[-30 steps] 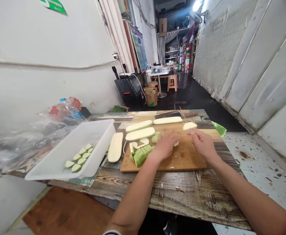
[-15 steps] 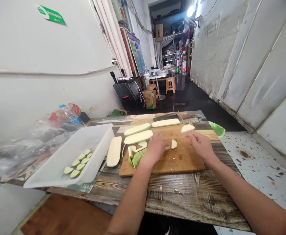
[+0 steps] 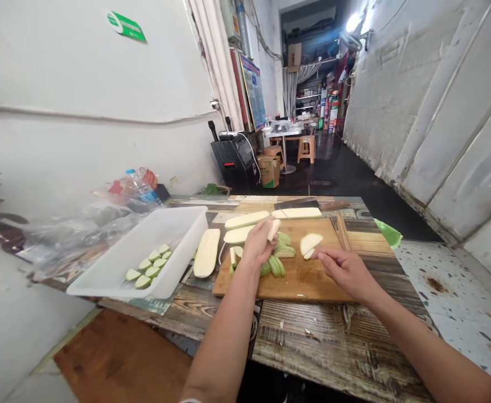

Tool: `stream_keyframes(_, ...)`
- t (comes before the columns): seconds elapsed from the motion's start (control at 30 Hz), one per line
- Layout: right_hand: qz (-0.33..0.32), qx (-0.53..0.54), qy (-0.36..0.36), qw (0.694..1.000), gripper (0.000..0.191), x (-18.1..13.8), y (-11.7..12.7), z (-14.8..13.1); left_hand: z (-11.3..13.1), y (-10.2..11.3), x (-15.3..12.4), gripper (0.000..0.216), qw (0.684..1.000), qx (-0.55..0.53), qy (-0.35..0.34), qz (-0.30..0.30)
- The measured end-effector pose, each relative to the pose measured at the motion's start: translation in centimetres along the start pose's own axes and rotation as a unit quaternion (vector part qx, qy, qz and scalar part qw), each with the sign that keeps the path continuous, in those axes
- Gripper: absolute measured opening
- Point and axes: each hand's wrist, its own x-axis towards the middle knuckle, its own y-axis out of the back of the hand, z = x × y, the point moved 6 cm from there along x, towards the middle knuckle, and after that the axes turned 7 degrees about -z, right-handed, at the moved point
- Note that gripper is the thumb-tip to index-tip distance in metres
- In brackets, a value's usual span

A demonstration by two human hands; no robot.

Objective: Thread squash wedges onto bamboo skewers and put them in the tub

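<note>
In my left hand (image 3: 258,242), a pale zucchini slice (image 3: 274,230) is pinched between thumb and fingers above the cutting board (image 3: 304,282). My right hand (image 3: 346,270) is closed in a pinch at the board's right side, apparently on a thin skewer that barely shows. Half-round zucchini slices (image 3: 311,244) sit just beyond its fingertips. More cut slices (image 3: 284,245) lie on the board between the hands, and others fan out partly behind my left wrist. Several bamboo skewers (image 3: 343,230) rest along the board's right edge.
Halved zucchinis (image 3: 206,253) lie left of and behind the board. A white plastic tray (image 3: 102,254) holds rows of slices. A knife (image 3: 298,205) with a wooden handle lies behind the board. Plastic bags (image 3: 85,232) crowd the table's left end.
My left hand has risen from the board with a slice, uncovering more cut slices. My right hand and its slices have moved left and nearer me. The view has turned slightly left.
</note>
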Motion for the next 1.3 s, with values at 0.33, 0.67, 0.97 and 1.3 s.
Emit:
stream_keyframes(0.33, -0.055, -0.037, -0.003, 0.998, 0.035, -0.5, -1.5, -0.6, 0.3, 0.8, 0.6, 0.03, 0.974, -0.219, 0.058, -0.023)
stream_keyframes(0.67, -0.054, -0.031, -0.018, 0.998, 0.038, -0.6, -1.5, -0.7, -0.4, 1.4, 0.6, 0.024, 0.961, -0.258, 0.091, 0.039)
stream_keyframes(0.97, -0.056, -0.048, -0.003, 0.997, 0.038, -0.8, -1.5, -0.9, -0.1, 1.3, 0.5, 0.018, 0.962, -0.256, 0.07, 0.068)
stream_keyframes(1.3, -0.068, -0.045, -0.015, 0.997, 0.039, -0.9, -1.6, -1.2, 0.1, 1.2, 0.5, 0.015, 0.963, -0.25, 0.063, 0.071)
